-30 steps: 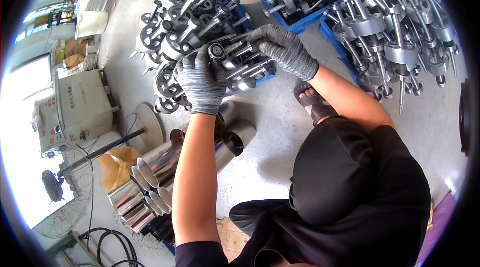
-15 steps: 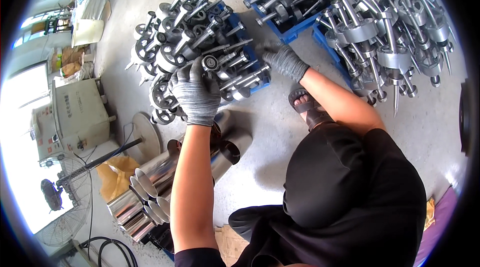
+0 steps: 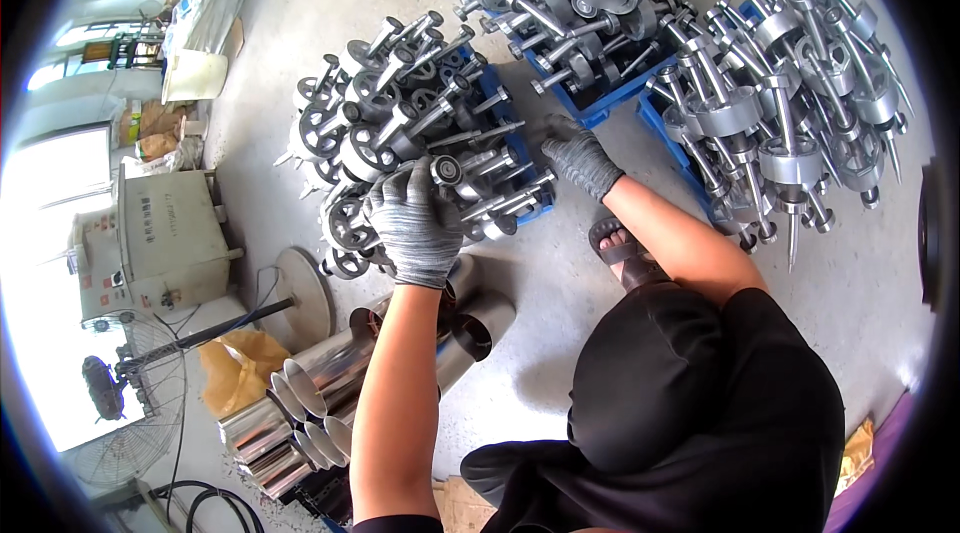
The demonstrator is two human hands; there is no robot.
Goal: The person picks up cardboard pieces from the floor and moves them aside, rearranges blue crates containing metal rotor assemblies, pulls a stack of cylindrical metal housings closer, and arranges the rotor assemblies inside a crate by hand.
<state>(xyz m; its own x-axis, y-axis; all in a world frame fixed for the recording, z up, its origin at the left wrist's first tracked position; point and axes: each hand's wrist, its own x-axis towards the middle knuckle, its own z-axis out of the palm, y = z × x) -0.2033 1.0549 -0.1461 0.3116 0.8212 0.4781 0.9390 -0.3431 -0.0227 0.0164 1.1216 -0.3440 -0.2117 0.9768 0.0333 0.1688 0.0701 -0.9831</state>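
My left hand (image 3: 413,238), in a grey knit glove, rests at the near side of a heap of metal shafts with spoked wheels (image 3: 365,148). Its fingers curl around a metal shaft (image 3: 446,170) whose round, ringed end points up at me; the rest of that shaft is hidden in the heap. My right hand (image 3: 582,161), gloved the same way, hovers over the gap to the right of this heap. The fingers reach left, slightly bent and apart, with nothing visible in them. Shaft ends stick out from the heap close to its fingertips.
Blue crates (image 3: 600,105) with more metal shafts (image 3: 790,158) stand at the back and right. Shiny metal tubes (image 3: 310,388) lie beneath my left forearm. At left are a grey control cabinet (image 3: 170,233), a round disc base (image 3: 305,293) and a fan (image 3: 105,388).
The view has shifted, so the heaps and crates sit lower and slightly right in the picture. My right hand's fingers, smeared before, now show clearly. My left hand stays at the same shaft.
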